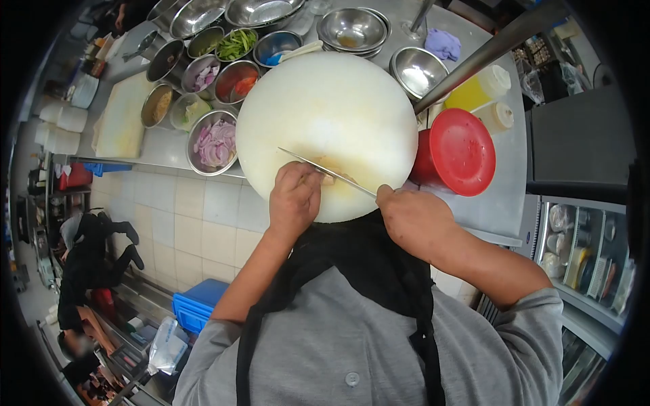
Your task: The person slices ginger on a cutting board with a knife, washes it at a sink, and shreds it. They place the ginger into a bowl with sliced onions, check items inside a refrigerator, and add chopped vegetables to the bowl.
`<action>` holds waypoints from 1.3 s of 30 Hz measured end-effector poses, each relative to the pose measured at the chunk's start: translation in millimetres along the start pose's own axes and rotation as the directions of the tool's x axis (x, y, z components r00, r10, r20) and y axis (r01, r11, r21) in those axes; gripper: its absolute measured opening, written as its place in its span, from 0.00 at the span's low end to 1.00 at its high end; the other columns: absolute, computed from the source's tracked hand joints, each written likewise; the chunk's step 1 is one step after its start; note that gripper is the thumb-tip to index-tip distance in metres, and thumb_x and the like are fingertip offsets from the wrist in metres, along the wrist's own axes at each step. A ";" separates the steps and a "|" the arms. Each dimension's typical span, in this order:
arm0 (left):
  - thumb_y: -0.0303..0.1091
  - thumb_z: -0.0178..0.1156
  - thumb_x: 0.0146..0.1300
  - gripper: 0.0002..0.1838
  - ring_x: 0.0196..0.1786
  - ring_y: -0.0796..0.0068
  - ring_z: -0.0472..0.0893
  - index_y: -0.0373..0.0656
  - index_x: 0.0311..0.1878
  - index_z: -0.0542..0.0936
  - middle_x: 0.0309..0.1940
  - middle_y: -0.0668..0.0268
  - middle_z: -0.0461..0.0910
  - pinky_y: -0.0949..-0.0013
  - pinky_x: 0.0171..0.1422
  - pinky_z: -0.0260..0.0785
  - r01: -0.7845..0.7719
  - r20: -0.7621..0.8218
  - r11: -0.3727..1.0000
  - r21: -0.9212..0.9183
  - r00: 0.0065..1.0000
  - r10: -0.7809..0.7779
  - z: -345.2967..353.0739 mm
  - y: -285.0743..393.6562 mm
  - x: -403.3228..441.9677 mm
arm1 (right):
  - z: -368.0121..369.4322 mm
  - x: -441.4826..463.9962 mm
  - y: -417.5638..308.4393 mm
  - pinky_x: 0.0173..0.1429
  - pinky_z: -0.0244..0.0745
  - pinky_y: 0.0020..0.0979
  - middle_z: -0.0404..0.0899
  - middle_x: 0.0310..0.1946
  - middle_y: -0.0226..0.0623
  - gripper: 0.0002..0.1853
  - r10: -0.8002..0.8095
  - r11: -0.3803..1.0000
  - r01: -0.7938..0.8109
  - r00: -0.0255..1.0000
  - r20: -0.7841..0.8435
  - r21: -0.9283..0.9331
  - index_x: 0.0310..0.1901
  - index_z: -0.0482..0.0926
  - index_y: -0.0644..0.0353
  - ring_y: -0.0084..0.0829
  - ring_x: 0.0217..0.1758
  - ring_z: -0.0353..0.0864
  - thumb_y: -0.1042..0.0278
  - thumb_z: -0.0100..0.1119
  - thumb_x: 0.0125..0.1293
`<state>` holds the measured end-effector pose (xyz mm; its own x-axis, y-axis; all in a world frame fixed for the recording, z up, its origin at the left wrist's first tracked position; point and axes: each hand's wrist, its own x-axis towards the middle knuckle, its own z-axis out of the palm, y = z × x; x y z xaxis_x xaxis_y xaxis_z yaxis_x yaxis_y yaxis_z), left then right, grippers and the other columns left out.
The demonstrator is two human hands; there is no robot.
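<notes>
Right hand: the right hand (416, 220), right of centre in the frame, has its fingers wrapped round the handle of the knife (352, 183).
Left hand: the left hand (295, 197), just left of centre, has its fingers bent beside the blade and the food; I cannot tell whether they grip the food.
Knife blade: slants from upper left down to the right hand, near the middle of the frame.
Pale food (328, 178): a small heap at the blade, at the centre of the frame, partly hidden by knife and left hand; its kind is unclear.
Round white board (325, 101): upper centre, beneath the food and blade.
Sliced onion (217, 143): in a steel bowl (194, 157) just left of the board.
Green strips (237, 44): in a container at upper left of centre, near a tomato-red food (245, 86) in another container.
Red lid (463, 152): tilted on a red bin (424, 159), right of the board.
Metal surface (484, 220): carries the red bin, at right.
Purple cloth (443, 44): crumpled, upper right.
Blue box (200, 304): lower left.
</notes>
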<state>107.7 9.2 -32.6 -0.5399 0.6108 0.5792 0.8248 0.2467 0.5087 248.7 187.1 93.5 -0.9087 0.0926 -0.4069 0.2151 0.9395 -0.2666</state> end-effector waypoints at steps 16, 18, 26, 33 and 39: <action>0.17 0.70 0.49 0.12 0.46 0.57 0.79 0.37 0.38 0.85 0.40 0.60 0.80 0.61 0.48 0.75 -0.015 -0.019 1.000 -0.026 1.000 0.014 -0.6 1.4 -5.0 | -41.0 -33.8 -5.6 0.30 0.80 0.44 0.83 0.25 0.48 0.05 -0.010 0.997 0.007 0.999 -0.034 -0.077 0.36 0.75 0.65 0.47 0.28 0.86 0.74 0.53 0.62; 0.17 0.70 0.49 0.12 0.46 0.57 0.80 0.37 0.38 0.85 0.40 0.60 0.80 0.61 0.47 0.75 -0.011 -0.018 1.000 -0.025 1.000 0.011 -1.4 2.2 -3.9 | -41.0 -32.3 -6.2 0.29 0.80 0.44 0.82 0.24 0.47 0.05 -0.006 0.996 0.004 1.000 -0.021 -0.094 0.36 0.75 0.65 0.46 0.27 0.85 0.74 0.53 0.61; 0.18 0.69 0.50 0.10 0.46 0.57 0.81 0.38 0.37 0.85 0.39 0.60 0.81 0.61 0.49 0.75 0.002 0.035 0.999 -0.051 0.999 0.000 -0.8 -0.5 -3.9 | -4.8 -1.8 1.2 0.31 0.79 0.47 0.82 0.25 0.49 0.06 -0.066 0.998 0.066 0.998 -0.012 0.018 0.38 0.73 0.67 0.50 0.28 0.85 0.74 0.51 0.62; 0.19 0.69 0.50 0.11 0.46 0.56 0.80 0.39 0.38 0.83 0.41 0.61 0.80 0.60 0.48 0.76 -0.039 0.054 0.999 -0.024 0.998 0.040 -0.8 -1.9 -1.7 | -7.4 2.1 5.9 0.37 0.77 0.50 0.82 0.27 0.49 0.07 0.060 0.996 -0.062 0.998 0.032 0.065 0.38 0.72 0.64 0.52 0.33 0.84 0.69 0.49 0.70; 0.20 0.68 0.48 0.12 0.45 0.57 0.80 0.40 0.38 0.83 0.40 0.61 0.80 0.59 0.48 0.76 -0.033 0.022 0.998 -0.046 0.999 0.034 -1.7 -0.2 -4.1 | -31.4 -11.8 9.3 0.37 0.79 0.50 0.83 0.27 0.51 0.06 0.069 0.997 -0.066 0.994 -0.086 0.032 0.39 0.73 0.66 0.53 0.33 0.84 0.74 0.49 0.64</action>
<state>109.5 5.4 -34.0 -0.5074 0.6353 0.5822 0.8337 0.1910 0.5181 250.2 205.1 123.2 -0.9192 0.1851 -0.3476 0.2861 0.9204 -0.2664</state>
